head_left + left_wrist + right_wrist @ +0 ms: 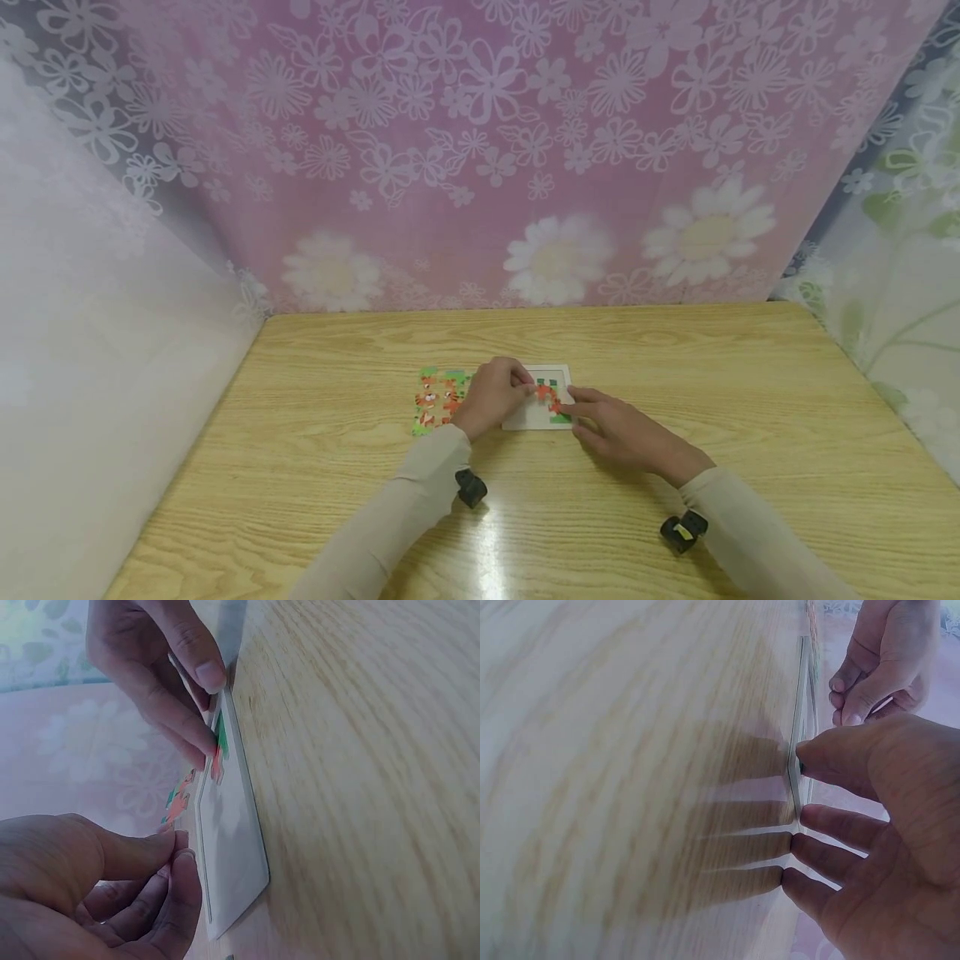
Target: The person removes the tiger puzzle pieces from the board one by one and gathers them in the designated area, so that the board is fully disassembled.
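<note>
A white puzzle tray (517,422) lies flat on the table, with a green-and-orange puzzle piece (223,742) seated at its right side. Over the tray, my left hand (495,396) pinches another orange-and-green puzzle piece (177,804) between thumb and fingertips. In the left wrist view that piece stands out above the tray's surface, partly behind the thumb. My right hand (618,429) rests at the tray's right edge, its fingers extended, with the index finger touching the seated piece. In the right wrist view the right fingertips (810,817) meet the tray's rim and table.
Left of the tray, several loose puzzle pieces (426,398) with a tiger picture lie grouped on the wooden table (337,375), partly hidden by the left hand. A flowered pink curtain (450,167) hangs behind the table's far edge. Both wrists wear small black cameras (471,489).
</note>
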Demonstrator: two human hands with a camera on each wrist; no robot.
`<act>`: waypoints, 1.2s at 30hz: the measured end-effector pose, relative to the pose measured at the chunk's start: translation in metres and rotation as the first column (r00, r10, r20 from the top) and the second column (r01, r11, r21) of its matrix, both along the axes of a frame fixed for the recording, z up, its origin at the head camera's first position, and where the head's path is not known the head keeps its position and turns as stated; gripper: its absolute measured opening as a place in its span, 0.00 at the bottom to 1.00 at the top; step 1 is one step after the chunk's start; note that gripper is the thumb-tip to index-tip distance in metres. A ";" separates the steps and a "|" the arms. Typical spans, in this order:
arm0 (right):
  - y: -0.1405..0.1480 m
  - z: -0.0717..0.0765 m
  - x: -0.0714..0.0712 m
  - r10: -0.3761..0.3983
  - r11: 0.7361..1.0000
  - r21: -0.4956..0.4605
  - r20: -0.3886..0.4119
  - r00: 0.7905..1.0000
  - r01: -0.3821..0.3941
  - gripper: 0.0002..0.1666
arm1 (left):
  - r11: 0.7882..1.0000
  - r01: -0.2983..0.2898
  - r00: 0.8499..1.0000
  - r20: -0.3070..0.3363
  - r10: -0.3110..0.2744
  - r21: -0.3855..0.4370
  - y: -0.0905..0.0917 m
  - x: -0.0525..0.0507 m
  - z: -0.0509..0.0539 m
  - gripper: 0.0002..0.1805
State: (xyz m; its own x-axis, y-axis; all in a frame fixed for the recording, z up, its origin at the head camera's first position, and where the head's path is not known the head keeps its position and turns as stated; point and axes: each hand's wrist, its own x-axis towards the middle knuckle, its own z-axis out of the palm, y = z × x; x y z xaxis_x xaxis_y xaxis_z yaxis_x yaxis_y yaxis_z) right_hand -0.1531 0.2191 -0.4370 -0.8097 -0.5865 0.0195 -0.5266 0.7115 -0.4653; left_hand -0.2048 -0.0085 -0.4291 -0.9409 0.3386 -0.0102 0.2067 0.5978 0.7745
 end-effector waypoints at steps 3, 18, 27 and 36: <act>0.000 0.000 0.000 -0.004 1.000 -0.001 0.004 1.000 0.004 0.20 | 1.000 -0.005 1.000 -0.008 0.005 -0.003 -0.004 0.000 0.001 0.03; 0.000 0.001 0.001 -0.011 1.000 0.003 0.000 1.000 0.011 0.21 | 1.000 -0.017 1.000 0.019 0.017 0.017 -0.036 0.003 -0.001 0.03; -0.001 0.002 0.002 -0.010 1.000 -0.001 -0.002 1.000 0.010 0.21 | 0.999 -0.034 0.999 0.039 0.033 0.032 -0.059 0.005 0.000 0.05; -0.001 0.003 0.002 -0.008 1.000 0.009 -0.014 1.000 0.008 0.21 | 0.998 -0.069 0.995 0.071 0.069 0.007 -0.073 0.007 0.003 0.06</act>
